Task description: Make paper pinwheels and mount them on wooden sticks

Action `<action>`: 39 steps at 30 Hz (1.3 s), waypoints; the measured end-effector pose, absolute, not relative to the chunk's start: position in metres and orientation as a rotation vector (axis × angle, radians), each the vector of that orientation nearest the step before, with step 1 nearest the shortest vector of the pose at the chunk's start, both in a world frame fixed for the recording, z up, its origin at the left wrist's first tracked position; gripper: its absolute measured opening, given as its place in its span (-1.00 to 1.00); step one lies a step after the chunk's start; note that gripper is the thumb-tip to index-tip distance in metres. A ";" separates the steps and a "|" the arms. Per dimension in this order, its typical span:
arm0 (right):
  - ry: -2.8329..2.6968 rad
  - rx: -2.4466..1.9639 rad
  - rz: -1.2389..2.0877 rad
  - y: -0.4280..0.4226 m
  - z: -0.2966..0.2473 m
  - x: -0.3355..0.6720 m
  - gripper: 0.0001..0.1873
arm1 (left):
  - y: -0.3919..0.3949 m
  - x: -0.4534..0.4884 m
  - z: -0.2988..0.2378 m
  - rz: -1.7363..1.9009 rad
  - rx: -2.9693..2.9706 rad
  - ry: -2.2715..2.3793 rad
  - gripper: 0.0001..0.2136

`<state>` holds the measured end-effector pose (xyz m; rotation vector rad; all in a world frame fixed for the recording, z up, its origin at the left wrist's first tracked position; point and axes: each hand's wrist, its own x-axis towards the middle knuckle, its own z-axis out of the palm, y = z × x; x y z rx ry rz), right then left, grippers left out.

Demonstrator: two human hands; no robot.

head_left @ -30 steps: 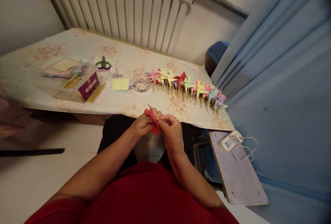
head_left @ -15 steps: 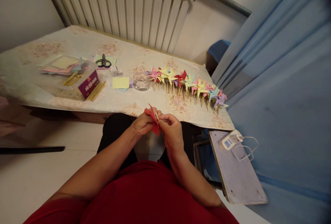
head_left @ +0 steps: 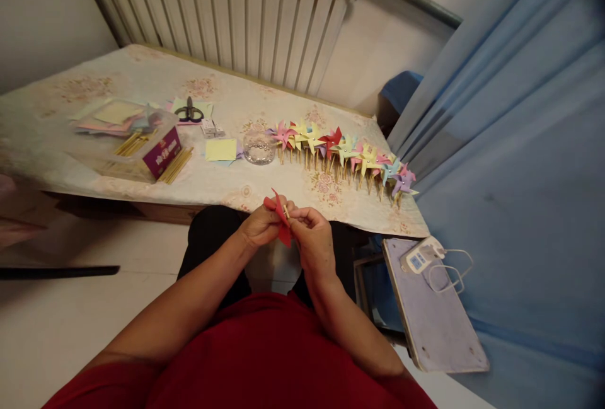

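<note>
Over my lap, just off the table's front edge, my left hand [head_left: 265, 223] grips a red paper pinwheel [head_left: 282, 226] whose folded blades stand up between both hands. The tan end of a wooden stick [head_left: 286, 211] shows against the pinwheel's side. Thumb and fingers of my right hand [head_left: 312, 232] are closed at that stick, close to the red paper. The rest of the stick is hidden by my fingers.
Finished pinwheels [head_left: 347, 147] in several colours lie in a row on the floral tablecloth [head_left: 278, 188]. Left of them are a clear round dish [head_left: 259, 150], yellow paper squares [head_left: 220, 150], scissors [head_left: 189, 113] and a plastic box [head_left: 163, 154] with sticks. A stool [head_left: 442, 327] holds a white device [head_left: 420, 258].
Almost nothing differs. Both hands stay at the red pinwheel, and slightly more of the stick's end shows beside my right fingertips.
</note>
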<state>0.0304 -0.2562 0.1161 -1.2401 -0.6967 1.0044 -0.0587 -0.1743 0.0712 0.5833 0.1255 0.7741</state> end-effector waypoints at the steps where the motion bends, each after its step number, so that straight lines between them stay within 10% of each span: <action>1: -0.696 -1.241 1.005 -0.256 0.116 0.031 -0.86 | -0.174 -0.059 0.071 0.774 0.583 0.128 -0.61; 39: -0.799 -1.288 0.914 -0.254 0.111 0.033 -0.82 | -0.174 -0.060 0.070 0.796 0.606 0.129 -0.71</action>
